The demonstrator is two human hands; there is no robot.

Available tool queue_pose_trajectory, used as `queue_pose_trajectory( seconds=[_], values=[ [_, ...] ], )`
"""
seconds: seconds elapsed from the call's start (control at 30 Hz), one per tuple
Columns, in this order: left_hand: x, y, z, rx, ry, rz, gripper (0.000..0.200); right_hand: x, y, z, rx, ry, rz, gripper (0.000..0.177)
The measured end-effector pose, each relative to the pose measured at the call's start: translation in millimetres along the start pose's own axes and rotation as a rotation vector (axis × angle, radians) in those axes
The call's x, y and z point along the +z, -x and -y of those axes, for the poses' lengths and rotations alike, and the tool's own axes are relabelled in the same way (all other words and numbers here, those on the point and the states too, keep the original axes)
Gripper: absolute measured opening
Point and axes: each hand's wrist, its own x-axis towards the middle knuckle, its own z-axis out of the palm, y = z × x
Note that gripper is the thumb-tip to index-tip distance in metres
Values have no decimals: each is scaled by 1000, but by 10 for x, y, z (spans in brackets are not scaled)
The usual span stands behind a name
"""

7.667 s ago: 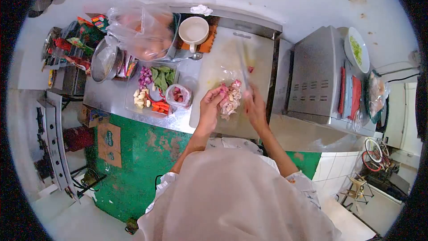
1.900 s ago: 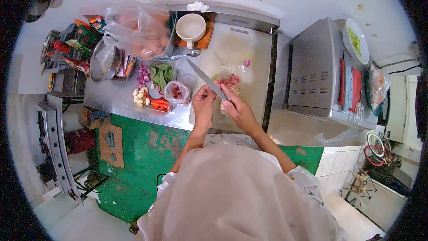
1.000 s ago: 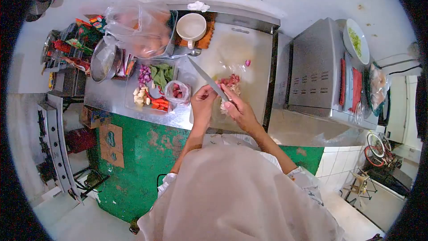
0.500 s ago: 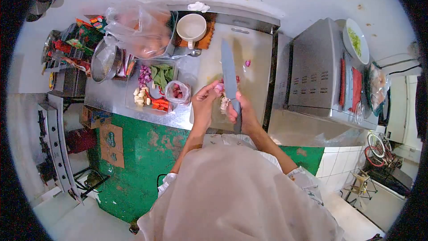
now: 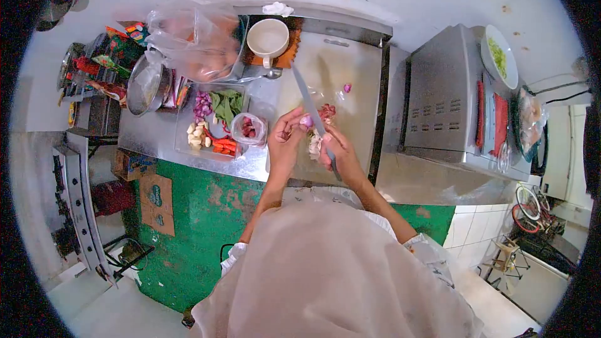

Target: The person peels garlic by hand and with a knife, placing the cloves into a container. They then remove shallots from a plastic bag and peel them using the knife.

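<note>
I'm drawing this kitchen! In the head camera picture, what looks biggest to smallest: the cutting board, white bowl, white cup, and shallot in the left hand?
Largest to smallest:
1. Cutting board
2. White bowl
3. White cup
4. Shallot in the left hand

Real sizes may differ, since nearness changes looks.

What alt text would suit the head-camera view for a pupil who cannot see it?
A person's left hand holds a shallot while the right hand grips a knife over a white cutting board. Left of it, a clear tray holds small shallots, peeled garlic, green leaves and red chillies.
</note>
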Motion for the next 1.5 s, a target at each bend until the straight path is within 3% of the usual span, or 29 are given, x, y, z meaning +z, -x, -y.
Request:
queue_pose_trajectory(
  seconds=[0.07,0.13,0.23,0.43,0.73,1.07,1.27,1.33,1.5],
  values=[
    [8,-2,1,-1,-16,7,32,11,-3,20,94,-58,-43,52],
    [54,-8,9,-136,214,-64,33,28,-1,2,49,-100,-60,50],
    [92,9,-60,-189,235,-81,31,51,-2,-43,-21,-40,-90,43],
    [30,-32,77,-17,74,-108,31,72,-10,-122,-61,-123,-99,47],
    [44,-15,51,25,78,-79,36,75,-51,-55,22,-102,-216,40],
    [94,20,-31,-39,113,-70,27,116,-30,27,38,-138,-319,34],
    [-50,-36,130,-109,382,-45,27,85,-59,-29,9,-152,-327,33],
    [-47,-41,133,-106,459,-86,28,92,-47,-7,25,-136,-317,44],
    [-50,0,93,-161,432,-122,34,63,-13,1,15,-186,-293,40]
  ],
)
